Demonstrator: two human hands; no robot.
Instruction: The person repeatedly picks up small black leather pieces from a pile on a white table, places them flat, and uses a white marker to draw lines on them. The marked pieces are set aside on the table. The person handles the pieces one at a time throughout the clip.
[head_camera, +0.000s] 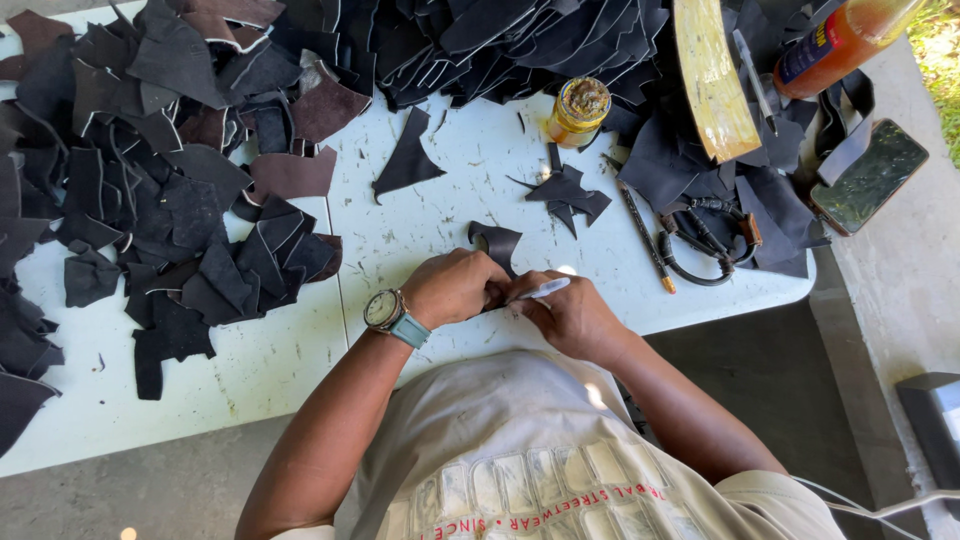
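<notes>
Grey T-shirt, teal-strapped wristwatch (384, 309)

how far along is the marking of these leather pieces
Done: hard to tell; no marked pieces are visible. In hand: the left hand pins a dark leather piece while the right hand holds a silver pen to it. Left: large heaps of leather scraps cover the white table.

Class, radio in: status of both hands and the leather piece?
Left hand pinning leather piece. Right hand gripping silver pen. Scrap pile off left, not blocking.
</notes>
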